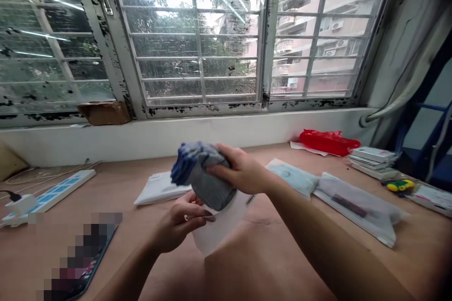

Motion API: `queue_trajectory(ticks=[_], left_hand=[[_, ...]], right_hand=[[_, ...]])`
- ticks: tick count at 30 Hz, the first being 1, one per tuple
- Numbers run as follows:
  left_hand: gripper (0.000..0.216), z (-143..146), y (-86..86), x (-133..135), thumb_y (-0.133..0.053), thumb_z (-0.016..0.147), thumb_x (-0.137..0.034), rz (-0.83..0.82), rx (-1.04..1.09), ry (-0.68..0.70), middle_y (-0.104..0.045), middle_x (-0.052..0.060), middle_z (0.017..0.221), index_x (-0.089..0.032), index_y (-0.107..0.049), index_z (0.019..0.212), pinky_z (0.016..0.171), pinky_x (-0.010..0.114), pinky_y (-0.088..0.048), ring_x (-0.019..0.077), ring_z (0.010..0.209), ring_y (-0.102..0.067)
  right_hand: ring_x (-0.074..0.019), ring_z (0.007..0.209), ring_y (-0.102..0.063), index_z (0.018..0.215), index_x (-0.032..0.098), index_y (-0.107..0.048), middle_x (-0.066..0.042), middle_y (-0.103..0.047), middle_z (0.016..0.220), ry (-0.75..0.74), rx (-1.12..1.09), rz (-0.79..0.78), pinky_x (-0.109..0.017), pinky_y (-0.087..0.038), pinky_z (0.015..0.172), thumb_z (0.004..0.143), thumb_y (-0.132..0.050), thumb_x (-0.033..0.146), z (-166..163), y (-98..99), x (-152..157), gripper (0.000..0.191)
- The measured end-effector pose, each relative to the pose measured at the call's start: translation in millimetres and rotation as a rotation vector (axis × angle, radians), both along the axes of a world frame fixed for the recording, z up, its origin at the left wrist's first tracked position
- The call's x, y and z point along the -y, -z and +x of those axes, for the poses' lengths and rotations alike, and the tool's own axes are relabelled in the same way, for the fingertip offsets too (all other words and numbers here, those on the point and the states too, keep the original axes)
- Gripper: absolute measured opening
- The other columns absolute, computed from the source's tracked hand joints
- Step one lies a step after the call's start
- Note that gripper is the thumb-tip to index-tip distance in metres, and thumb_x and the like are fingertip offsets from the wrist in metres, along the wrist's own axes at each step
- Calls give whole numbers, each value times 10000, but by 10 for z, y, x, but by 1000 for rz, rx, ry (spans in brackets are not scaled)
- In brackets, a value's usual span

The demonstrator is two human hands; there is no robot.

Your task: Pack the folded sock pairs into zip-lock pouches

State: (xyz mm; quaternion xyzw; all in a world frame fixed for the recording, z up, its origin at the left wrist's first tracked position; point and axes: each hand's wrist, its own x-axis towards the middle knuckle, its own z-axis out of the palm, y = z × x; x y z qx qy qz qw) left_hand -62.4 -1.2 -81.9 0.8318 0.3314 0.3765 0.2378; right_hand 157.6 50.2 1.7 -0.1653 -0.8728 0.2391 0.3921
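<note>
My right hand (pixel 238 167) is closed around a folded bundle of grey cloth (pixel 212 181) with ruffled blue edges at its left end. Below it, my left hand (pixel 183 221) pinches the edge of a frosted white plastic bag (pixel 217 233). The bundle's lower end is at the mouth of the bag; I cannot tell how far inside it reaches. Behind my left hand, a white packet (pixel 160 187) lies flat on the table. To the right of my right hand is a clear packet with light blue contents (pixel 291 176).
A frosted zip bag with a dark item (pixel 356 202) lies at right, near stacked white boxes (pixel 374 160) and a red plastic bag (pixel 328 142). At left are a power strip (pixel 60 193) and a partly pixelated phone (pixel 93 263). A brown box (pixel 105 113) sits on the windowsill.
</note>
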Motion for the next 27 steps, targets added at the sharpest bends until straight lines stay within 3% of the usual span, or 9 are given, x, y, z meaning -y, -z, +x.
queue_trajectory(ticks=[4, 9, 11, 14, 16, 19, 23, 27], left_hand=[[379, -48, 41, -39, -561, 887, -525, 17, 3, -103, -665, 94, 879, -215, -766, 812, 739, 339, -517, 228, 837, -594], [227, -24, 49, -93, -658, 849, -402, 75, 79, -138, -613, 114, 1037, -192, -719, 788, 790, 321, -518, 237, 983, -586], [191, 9, 76, -124, -670, 842, -377, 52, 122, -172, -612, 116, 1124, -204, -698, 916, 811, 325, -513, 237, 1028, -584], [319, 67, 116, -188, -644, 855, -416, -123, 250, -257, -674, 87, 1015, -206, -621, 1093, 679, 282, -512, 187, 830, -628], [332, 104, 96, -230, -642, 842, -462, -228, 312, -330, -685, 49, 824, -167, -637, 993, 616, 253, -486, 164, 707, -618], [368, 166, -48, -276, -665, 803, -506, -277, 373, -407, -692, 50, 771, -139, -670, 826, 610, 243, -478, 172, 709, -626], [384, 291, -380, -330, -717, 745, -514, -298, 537, -461, -720, 45, 785, -153, -703, 876, 542, 222, -466, 153, 631, -621], [387, 409, -705, -407, -769, 690, -507, -169, 574, -495, -730, 38, 751, -155, -738, 848, 531, 215, -459, 145, 604, -616]], right_hand=[[-156, 823, -582, 1053, 230, -599, 2, -670, 956, -107, 374, 75, -252, -438, 714, 868, -597, 250, 160, -24, -70, 187], [-177, 822, -605, 1055, 236, -655, -9, -708, 953, 12, 522, 26, -263, -432, 695, 789, -635, 160, 342, -18, -202, 278], [-180, 805, -607, 1031, 240, -672, -7, -714, 933, 29, 533, 16, -261, -424, 669, 770, -637, 159, 382, -20, -236, 276], [-176, 775, -603, 985, 234, -681, 1, -713, 893, 65, 507, 9, -251, -408, 631, 736, -633, 158, 410, -35, -259, 265], [-169, 747, -596, 926, 216, -682, 4, -704, 852, 111, 483, -17, -240, -396, 603, 710, -628, 157, 416, -52, -261, 231], [-161, 717, -581, 868, 199, -679, 8, -690, 803, 174, 451, -63, -229, -381, 573, 675, -616, 148, 422, -66, -271, 210], [-155, 736, -567, 875, 185, -666, 9, -674, 811, 202, 306, -100, -224, -393, 600, 661, -577, 133, 421, -44, -336, 238], [-152, 787, -556, 968, 162, -651, -5, -654, 867, 106, 15, -155, -239, -427, 683, 701, -612, 179, 385, -7, -415, 271]])
